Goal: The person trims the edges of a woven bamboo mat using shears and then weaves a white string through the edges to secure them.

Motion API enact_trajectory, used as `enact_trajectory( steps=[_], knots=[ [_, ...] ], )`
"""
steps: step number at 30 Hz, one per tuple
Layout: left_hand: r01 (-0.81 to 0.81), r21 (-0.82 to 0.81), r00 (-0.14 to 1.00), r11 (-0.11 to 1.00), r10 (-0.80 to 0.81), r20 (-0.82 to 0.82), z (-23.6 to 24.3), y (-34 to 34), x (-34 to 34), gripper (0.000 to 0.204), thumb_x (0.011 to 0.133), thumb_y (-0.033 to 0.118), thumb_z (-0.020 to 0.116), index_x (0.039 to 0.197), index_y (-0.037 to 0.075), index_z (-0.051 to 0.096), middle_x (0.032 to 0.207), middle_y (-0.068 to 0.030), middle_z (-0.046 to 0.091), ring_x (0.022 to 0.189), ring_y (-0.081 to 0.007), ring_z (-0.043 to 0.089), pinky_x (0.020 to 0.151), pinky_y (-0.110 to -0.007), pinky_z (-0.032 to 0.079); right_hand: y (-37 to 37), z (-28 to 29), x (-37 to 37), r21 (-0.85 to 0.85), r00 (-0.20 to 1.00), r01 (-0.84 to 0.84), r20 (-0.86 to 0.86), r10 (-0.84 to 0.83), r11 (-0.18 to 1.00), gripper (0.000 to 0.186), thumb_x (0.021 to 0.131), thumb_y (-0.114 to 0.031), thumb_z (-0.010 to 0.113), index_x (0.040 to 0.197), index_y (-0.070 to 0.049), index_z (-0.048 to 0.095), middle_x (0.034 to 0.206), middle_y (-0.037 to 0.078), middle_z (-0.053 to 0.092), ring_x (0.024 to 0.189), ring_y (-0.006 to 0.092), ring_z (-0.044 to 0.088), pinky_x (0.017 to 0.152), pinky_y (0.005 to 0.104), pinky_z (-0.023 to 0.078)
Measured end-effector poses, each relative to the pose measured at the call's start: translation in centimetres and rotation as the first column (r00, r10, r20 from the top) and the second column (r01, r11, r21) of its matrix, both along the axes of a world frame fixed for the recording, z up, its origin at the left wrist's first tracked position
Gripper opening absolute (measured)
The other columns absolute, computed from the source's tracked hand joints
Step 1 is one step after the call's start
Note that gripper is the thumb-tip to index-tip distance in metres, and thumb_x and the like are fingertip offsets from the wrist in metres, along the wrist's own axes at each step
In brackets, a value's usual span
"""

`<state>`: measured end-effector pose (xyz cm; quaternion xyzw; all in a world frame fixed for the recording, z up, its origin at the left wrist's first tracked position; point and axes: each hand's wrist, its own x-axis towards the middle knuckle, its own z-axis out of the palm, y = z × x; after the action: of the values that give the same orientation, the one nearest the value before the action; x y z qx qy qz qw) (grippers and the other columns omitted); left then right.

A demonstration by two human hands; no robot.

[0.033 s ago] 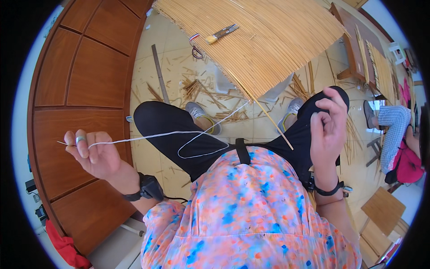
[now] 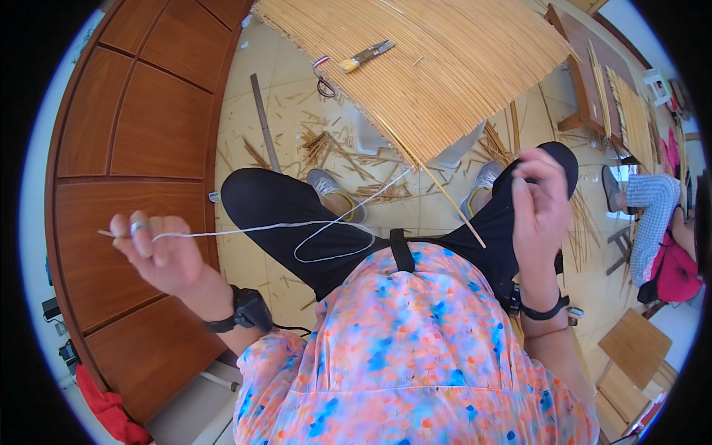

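Note:
My left hand, at the left, pinches a needle with white string trailing from it. The string loops over my lap and runs up to the near edge of a mat of thin tan sticks. A loose thin stick slants down from that edge beside the string. My right hand is raised above my right thigh, slightly blurred, fingers loosely curled and apart with nothing visible in them. On the mat lie a brush and, at its left edge, a dark-handled tool.
A wooden cabinet fills the left. A translucent bin is under the mat. Stick scraps litter the tiled floor. At the right are a wooden table, a stool and another person's checked-trousered leg.
My left hand has shifted slightly to the right. My right hand has moved a little downward and its fingers are more blurred. The mat looks unchanged.

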<state>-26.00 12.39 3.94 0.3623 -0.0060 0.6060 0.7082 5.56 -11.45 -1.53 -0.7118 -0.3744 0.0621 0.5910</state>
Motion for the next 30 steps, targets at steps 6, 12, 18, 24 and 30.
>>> enact_trajectory(
  steps=[6, 12, 18, 24, 30],
  knots=[
    [0.020, -0.082, 0.684, 0.996, -0.073, -0.725, -7.2, -2.6, 8.2, 0.005, 0.092, 0.007, 0.048, 0.089, 0.006, 0.051, 0.071, -0.0050, 0.057, 0.052, -0.0097, 0.051, 0.046, -0.020, 0.042, 3.6, -5.4, 0.4, -0.333, 0.885, -0.387, -0.397, 0.245, 0.860, 0.019, 0.089, -0.016, 0.054, 0.093, 0.001, 0.059, 0.077, 0.004, 0.060, 0.067, 0.0077, 0.054, 0.061, 0.0214, 0.044],
    [0.203, -0.362, 0.511, 0.910, -0.413, -0.754, -12.5, -5.4, 15.1, 0.006, 0.087, 0.005, 0.057, 0.090, 0.002, 0.053, 0.076, -0.0055, 0.059, 0.057, -0.0110, 0.057, 0.052, -0.021, 0.047, 6.0, -5.6, 0.2, -0.259, 0.525, -0.626, -0.838, 0.151, 0.736, 0.027, 0.092, -0.027, 0.051, 0.091, -0.001, 0.058, 0.076, 0.005, 0.060, 0.060, 0.0097, 0.055, 0.055, 0.0209, 0.044],
    [0.289, -0.331, 0.474, 0.898, -0.435, -0.766, -13.2, -6.1, 16.6, 0.008, 0.086, 0.007, 0.059, 0.089, 0.000, 0.056, 0.072, -0.0033, 0.059, 0.060, -0.0100, 0.058, 0.057, -0.022, 0.048, 5.8, -5.9, 0.6, -0.153, 0.322, -0.630, -0.944, 0.077, 0.761, 0.025, 0.090, -0.028, 0.055, 0.090, -0.003, 0.059, 0.073, 0.004, 0.060, 0.058, 0.0091, 0.055, 0.049, 0.0193, 0.040],
    [0.277, -0.288, 0.455, 0.917, -0.389, -0.801, -12.7, -6.2, 17.1, 0.008, 0.086, 0.007, 0.059, 0.087, 0.000, 0.056, 0.069, -0.0035, 0.059, 0.060, -0.0096, 0.059, 0.056, -0.022, 0.049, 6.3, -6.1, 0.3, -0.169, 0.365, -0.603, -0.928, 0.081, 0.780, 0.020, 0.090, -0.021, 0.056, 0.093, -0.002, 0.057, 0.071, 0.003, 0.057, 0.054, 0.0085, 0.052, 0.049, 0.0189, 0.042],
    [0.269, -0.254, 0.422, 0.929, -0.351, -0.836, -12.8, -6.1, 17.1, 0.007, 0.085, 0.005, 0.059, 0.087, -0.001, 0.055, 0.068, -0.0040, 0.060, 0.060, -0.0094, 0.059, 0.057, -0.021, 0.049, 6.7, -5.8, 0.1, -0.176, 0.351, -0.567, -0.935, 0.043, 0.804, 0.021, 0.089, -0.017, 0.057, 0.099, 0.001, 0.057, 0.074, 0.004, 0.058, 0.054, 0.0093, 0.053, 0.049, 0.0194, 0.043]
  ],
)
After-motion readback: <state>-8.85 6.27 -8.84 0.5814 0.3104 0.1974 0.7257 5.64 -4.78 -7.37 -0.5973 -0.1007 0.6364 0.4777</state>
